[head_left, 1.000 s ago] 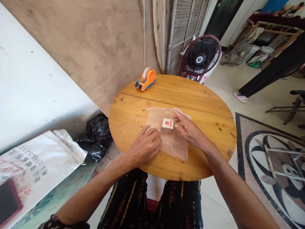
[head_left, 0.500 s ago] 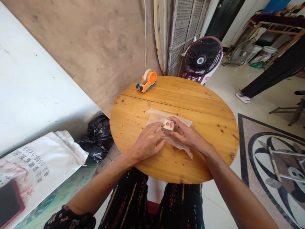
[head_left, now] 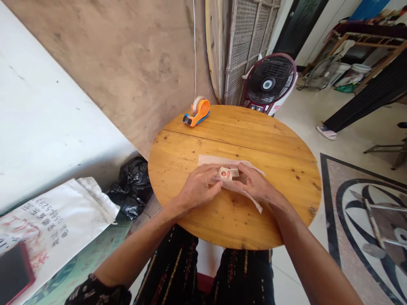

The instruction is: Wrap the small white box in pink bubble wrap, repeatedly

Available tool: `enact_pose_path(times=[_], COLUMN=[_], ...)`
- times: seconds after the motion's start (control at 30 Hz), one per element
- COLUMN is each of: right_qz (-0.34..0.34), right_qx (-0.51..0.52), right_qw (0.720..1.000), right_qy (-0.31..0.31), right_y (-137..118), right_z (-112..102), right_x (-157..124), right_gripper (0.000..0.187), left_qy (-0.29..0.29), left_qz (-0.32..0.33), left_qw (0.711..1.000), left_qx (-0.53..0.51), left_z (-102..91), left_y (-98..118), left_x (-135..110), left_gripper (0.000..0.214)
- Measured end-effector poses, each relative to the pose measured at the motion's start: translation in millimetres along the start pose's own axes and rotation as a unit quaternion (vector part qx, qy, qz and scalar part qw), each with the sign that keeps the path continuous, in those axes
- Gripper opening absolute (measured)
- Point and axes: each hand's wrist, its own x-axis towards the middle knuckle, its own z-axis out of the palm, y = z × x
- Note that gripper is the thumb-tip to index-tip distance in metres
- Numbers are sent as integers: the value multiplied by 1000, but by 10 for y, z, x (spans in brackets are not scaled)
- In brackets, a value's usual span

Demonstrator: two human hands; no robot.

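A small white box (head_left: 226, 173) with a red round mark and red lettering lies on a thin, translucent wrapping sheet (head_left: 254, 203) at the middle of the round table. From the left, my left hand (head_left: 202, 184) grips the box between thumb and fingers. My right hand (head_left: 254, 181) is curled at the box's right side, its fingers pinching the sheet, which is folded up there in a pale flap. The fingers hide part of the box and the sheet.
An orange tape dispenser (head_left: 199, 112) stands at the far left of the wooden table (head_left: 276, 148). Behind the table is a fan (head_left: 270, 80). Black plastic bags (head_left: 133, 182), a white printed sack (head_left: 63, 216) and a phone (head_left: 14, 269) lie at left. Another person's leg (head_left: 356, 97) shows at right.
The sheet's right part has been lifted and folded against the box, and my right hand has closed in on it. The box has turned slightly. The whole view has shifted a little.
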Motion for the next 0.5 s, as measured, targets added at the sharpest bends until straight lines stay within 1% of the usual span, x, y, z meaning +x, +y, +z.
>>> enact_pose_path(times=[0.03, 0.07, 0.2, 0.3, 0.37, 0.4, 0.43, 0.5], right_qz=[-1, -2, -5, -8, 2, 11, 24, 55], right_qx=[22, 43, 120, 150, 148, 147, 151, 165], right_qw=[1000, 999, 993, 989, 989, 989, 988, 982], right_qy=[-2, 0, 20, 0, 1, 13, 31, 70], right_y=[-5, -4, 49, 72, 67, 64, 62, 64], right_z=[-31, -64, -177, -202, -174, -147, -116, -54], right_x=[-7, -18, -83, -110, -97, -83, -66, -33], right_gripper=[28, 30, 45, 59, 62, 59, 52, 32], left_qy=[-4, -10, -30, -18, -2, 3, 6, 4], left_qz=[-5, -15, -90, -118, -126, -130, -133, -139], left_qw=[1000, 1000, 995, 991, 988, 987, 986, 983], left_qx=[-4, -10, -34, -62, -84, -95, -105, -118], left_z=[4, 11, 76, 148, 187, 201, 211, 220], left_y=[-4, -9, -49, -98, -137, -156, -175, -207], left_x=[52, 102, 215, 214, 205, 205, 207, 220], left_gripper=[11, 12, 13, 16, 15, 13, 12, 10])
